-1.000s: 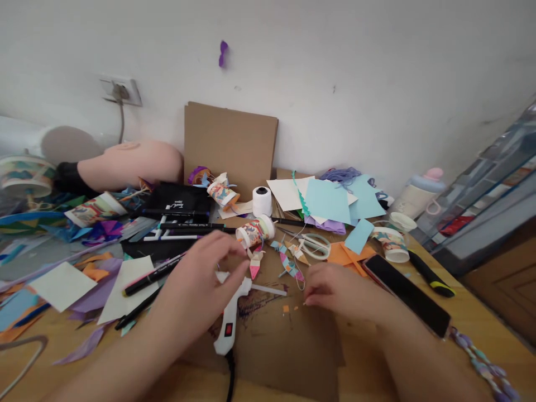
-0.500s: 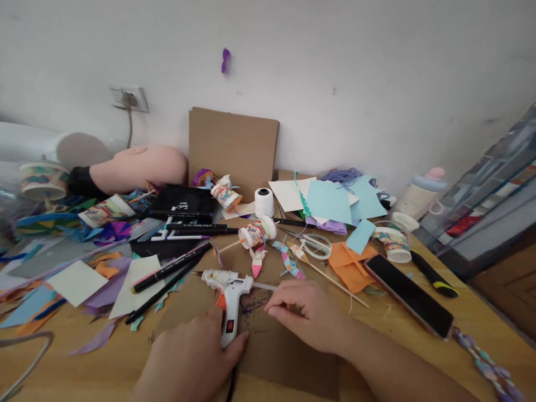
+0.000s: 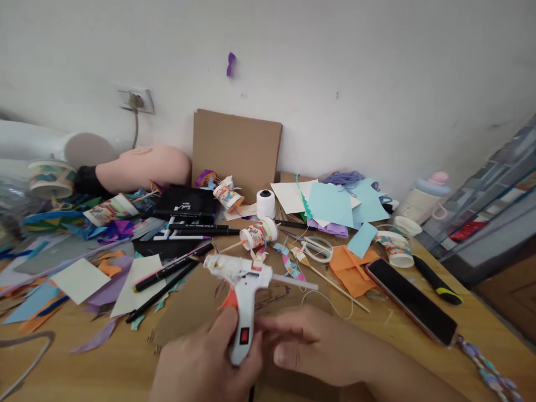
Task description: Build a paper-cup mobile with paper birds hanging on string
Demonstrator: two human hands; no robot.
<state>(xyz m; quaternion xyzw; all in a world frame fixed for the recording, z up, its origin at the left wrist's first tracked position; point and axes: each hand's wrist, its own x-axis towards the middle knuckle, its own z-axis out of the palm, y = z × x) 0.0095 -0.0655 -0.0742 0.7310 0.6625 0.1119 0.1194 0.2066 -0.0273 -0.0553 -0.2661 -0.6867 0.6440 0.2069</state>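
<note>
Wooden and cluttered, the tabletop (image 3: 100,368) held a brown cardboard sheet (image 3: 182,307) beneath a person's two hands. The left hand (image 3: 205,357) was wrapped around the handle of a white glue gun (image 3: 246,296) over the cardboard sheet, while the half-open right hand (image 3: 314,343) hung close beside it, any contact unclear. Beyond lay a patterned paper cup (image 3: 258,233); a translucent glue stick (image 3: 297,281) jutted from the gun's rear.

We observe our left hand (image 3: 205,354) curled in a grip. Our right hand (image 3: 320,343) sits just beside it, fingers bent leftward, thumb apart, fingertips partly hidden; bare right forearm (image 3: 396,363) slants in from lower right.
</note>
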